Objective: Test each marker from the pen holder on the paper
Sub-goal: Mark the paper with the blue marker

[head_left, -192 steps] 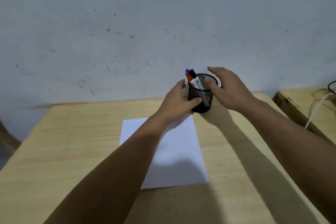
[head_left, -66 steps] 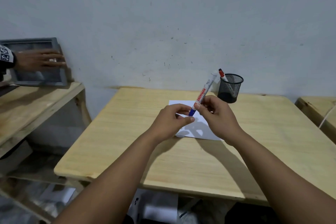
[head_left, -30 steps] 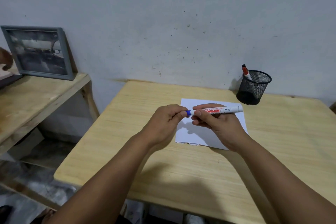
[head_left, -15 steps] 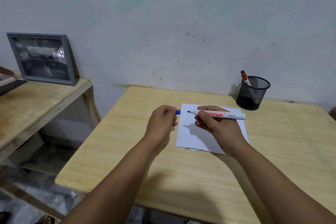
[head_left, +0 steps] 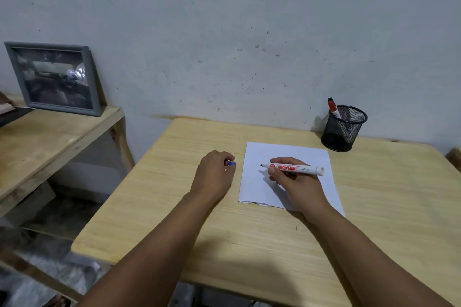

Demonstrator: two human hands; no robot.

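Observation:
A white sheet of paper (head_left: 284, 154) lies on the wooden table (head_left: 249, 244). My right hand (head_left: 296, 183) grips a white marker (head_left: 296, 168) with its cap off; the marker lies nearly level over the paper, its dark tip pointing left. My left hand (head_left: 215, 176) rests left of the paper, closed around the blue cap (head_left: 231, 164), which peeks out between the fingers. A black mesh pen holder (head_left: 343, 131) stands at the table's back right by the wall, with a red-capped marker (head_left: 333, 108) sticking out of it.
A lower wooden shelf (head_left: 45, 142) stands to the left, with a grey picture frame (head_left: 53, 77) leaning against the wall. The grey wall runs right behind the table. Clutter lies on the floor below the shelf.
The blue cap has come off the marker and my left hand has carried it away to the left. My right hand has lowered the marker over the paper.

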